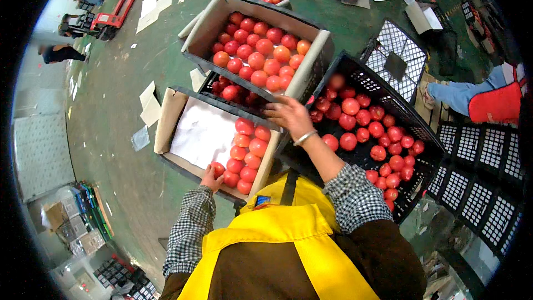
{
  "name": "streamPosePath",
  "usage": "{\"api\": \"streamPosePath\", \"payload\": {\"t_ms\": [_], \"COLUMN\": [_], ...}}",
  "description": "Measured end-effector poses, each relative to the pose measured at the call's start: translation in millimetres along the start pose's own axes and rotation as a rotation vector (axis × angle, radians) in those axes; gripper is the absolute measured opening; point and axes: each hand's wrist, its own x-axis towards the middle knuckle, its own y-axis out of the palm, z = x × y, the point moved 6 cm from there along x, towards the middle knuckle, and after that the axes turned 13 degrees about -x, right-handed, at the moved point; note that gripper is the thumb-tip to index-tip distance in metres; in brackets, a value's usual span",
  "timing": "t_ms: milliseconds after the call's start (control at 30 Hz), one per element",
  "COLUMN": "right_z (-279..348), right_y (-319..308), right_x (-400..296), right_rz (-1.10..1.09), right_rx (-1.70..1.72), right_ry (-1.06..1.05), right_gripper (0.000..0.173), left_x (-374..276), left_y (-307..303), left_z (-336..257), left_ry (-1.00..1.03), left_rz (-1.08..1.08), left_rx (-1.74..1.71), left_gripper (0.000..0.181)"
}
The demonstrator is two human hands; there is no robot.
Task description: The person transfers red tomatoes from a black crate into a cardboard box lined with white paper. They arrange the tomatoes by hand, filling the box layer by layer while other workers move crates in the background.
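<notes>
My left hand [211, 181] grips a red tomato [217, 168] at the near edge of a lined crate [161, 133]. Two columns of tomatoes [245, 154] fill that crate's right side; white paper [202, 131] shows on its left. My right hand [290, 117], blurred and wearing a bracelet, hovers by the crate's far right corner, fingers apart, with no tomato visible in it. To its right, a large black plastic crate [391, 87] holds loose tomatoes [377, 129].
Beyond the lined crate stands a taller cardboard-lined crate [266, 6] of tomatoes, with another black crate of tomatoes [231, 92] partly hidden below it. Black crates [474, 175] and a person's leg [454, 91] are at right. A red pallet truck [118, 12] stands far left.
</notes>
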Motion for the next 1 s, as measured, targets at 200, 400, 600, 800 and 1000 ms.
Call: {"api": "streamPosePath", "payload": {"t_ms": [200, 400, 600, 800, 1000], "right_z": [-38.4, -88.4, -108.8, -125.6, -144.0], "right_y": [-232.3, -332.3, -308.8, -267.6, -295.8], "right_x": [-91.4, -153.0, -100.1, -94.0, -116.0], "right_rz": [-0.902, -1.124, -1.006, -1.147, -1.140], "right_rx": [-0.317, -1.168, -0.885, -0.702, -0.620], "right_ry": [-0.075, 0.263, 0.431, 0.622, 0.221], "right_gripper": [0.018, 0.057, 0.095, 0.104, 0.091], "left_x": [8.0, 22.6, 15.3, 8.6, 25.5], "left_y": [9.2, 8.3, 7.1, 4.5, -0.8], "left_z": [23.0, 31.9, 16.4, 1.6, 16.1], "left_ry": [0.045, 0.041, 0.012, 0.037, 0.168], "left_rz": [0.056, 0.032, 0.061, 0.042, 0.017], "left_rx": [0.029, 0.160, 0.224, 0.205, 0.243], "left_gripper": [0.076, 0.078, 0.079, 0.076, 0.066]}}
